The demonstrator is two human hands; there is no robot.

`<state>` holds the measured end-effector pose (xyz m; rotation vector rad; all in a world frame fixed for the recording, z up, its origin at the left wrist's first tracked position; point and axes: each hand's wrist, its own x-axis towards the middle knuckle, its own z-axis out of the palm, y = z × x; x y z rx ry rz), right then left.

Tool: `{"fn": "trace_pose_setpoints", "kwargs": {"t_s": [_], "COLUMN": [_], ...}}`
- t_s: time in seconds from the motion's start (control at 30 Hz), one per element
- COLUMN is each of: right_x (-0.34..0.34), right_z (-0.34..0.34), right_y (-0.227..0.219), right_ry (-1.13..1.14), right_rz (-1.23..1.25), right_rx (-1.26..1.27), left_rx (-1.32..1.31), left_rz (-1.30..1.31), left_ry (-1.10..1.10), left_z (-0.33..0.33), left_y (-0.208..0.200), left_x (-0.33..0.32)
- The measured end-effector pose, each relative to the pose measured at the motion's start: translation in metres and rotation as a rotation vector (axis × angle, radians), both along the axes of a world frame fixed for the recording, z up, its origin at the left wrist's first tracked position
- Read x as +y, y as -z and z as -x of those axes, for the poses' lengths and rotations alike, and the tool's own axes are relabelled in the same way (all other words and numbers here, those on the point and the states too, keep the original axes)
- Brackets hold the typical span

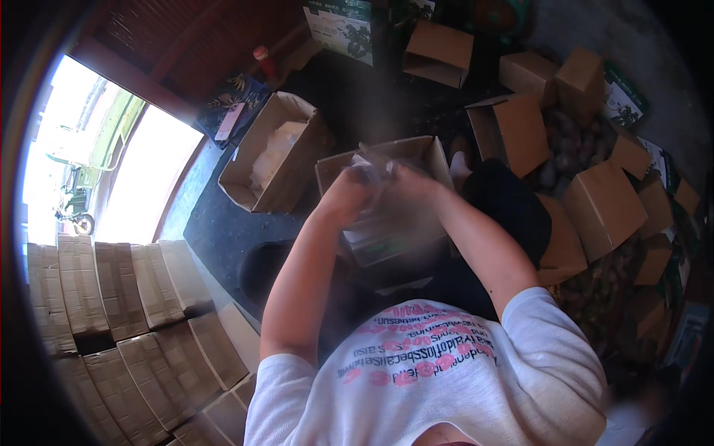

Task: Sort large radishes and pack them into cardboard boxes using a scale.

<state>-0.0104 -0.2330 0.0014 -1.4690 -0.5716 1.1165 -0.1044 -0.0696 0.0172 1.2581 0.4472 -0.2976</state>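
Both my hands are close together over an open cardboard box [439, 160] in front of me. My left hand [349, 195] is closed on a whitish, see-through plastic bag [364, 162]. My right hand [410, 186] pinches the same bag a little to the right, its fingers partly smeared by motion. Below my hands, a pale surface with a green patch [378, 249] shows at the near side of the box. What lies deeper in the box is hidden by my hands and blur. To the left stands another open box [239, 175] with crumpled whitish plastic [277, 154] inside.
Stacked brown cartons [149, 364] fill the lower left, near a bright doorway [141, 171]. Several opened boxes [606, 208] crowd the right, around a heap of dark purplish produce [569, 145]. A phone-like pink slab [230, 121] and a red bottle [264, 62] are at the far left.
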Motion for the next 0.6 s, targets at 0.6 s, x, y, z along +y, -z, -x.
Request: {"fn": "trace_pose_setpoints", "kwargs": {"t_s": [0.6], "right_x": [-0.011], "right_z": [-0.032], "right_y": [0.059], "right_ry": [0.496], "right_rz": [0.016], "right_rx": [0.338], "left_rx": [0.583], "left_rz": [0.053], "left_ry": [-0.182], "left_z": [-0.011], "left_y": [0.107], "left_x": [0.036]}}
